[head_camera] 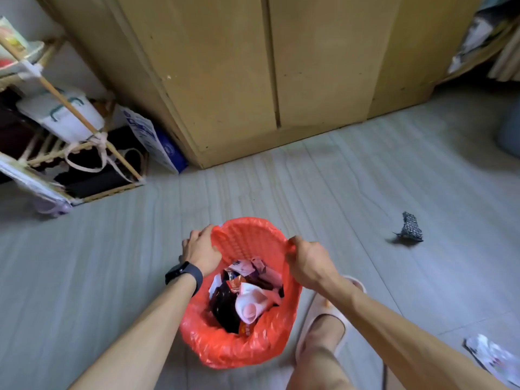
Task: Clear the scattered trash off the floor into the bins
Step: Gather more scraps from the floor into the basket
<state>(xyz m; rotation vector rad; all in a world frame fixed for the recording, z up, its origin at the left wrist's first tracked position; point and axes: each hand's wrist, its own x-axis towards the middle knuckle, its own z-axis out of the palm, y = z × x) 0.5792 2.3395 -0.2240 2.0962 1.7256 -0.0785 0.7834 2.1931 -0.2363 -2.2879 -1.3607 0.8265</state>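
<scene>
A bin lined with a red plastic bag (225,347) stands on the floor right below me, with wrappers and crumpled paper (247,294) inside. My left hand (201,250), with a black watch on the wrist, grips the bag's rim on the left side. Opposite it, my right hand (308,261) grips the rim on the right side. A dark crumpled wrapper with white dots (410,228) lies on the floor to the right. Another crumpled white wrapper (491,358) lies at the lower right.
A tall wooden wardrobe (253,80) stands straight ahead. A bamboo rack (70,142) with bags and a white box is at the left. My foot in a pale slipper (323,330) is beside the bin. Grey plank floor (365,178) surrounds it.
</scene>
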